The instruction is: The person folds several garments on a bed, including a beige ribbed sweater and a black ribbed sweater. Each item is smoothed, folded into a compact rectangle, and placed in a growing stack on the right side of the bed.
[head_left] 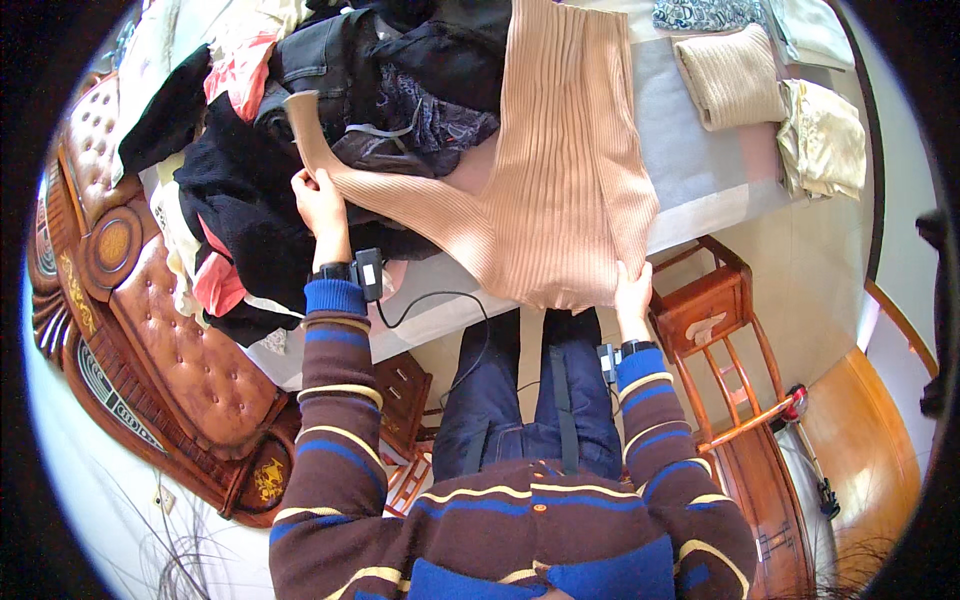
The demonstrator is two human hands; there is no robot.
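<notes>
A beige ribbed knit sweater (565, 170) is spread over the near edge of the bed, its body running away from me and one long sleeve stretched out to the left. My left hand (322, 205) pinches that sleeve partway along, and the cuff end sticks up beyond my fingers. At the near right corner of the sweater, my right hand (632, 295) grips the knit by its edge. Black straps with small devices sit on both my wrists, and a dark cable hangs from the left one.
Dark clothes (235, 185) lie heaped at the left, with black jeans (310, 65). At the far right are a folded cream knit (728, 78), a folded pale yellow garment (822, 140) and other folded pieces. A tufted headboard (185, 345) stands left; a wooden chair (705, 310) stands right.
</notes>
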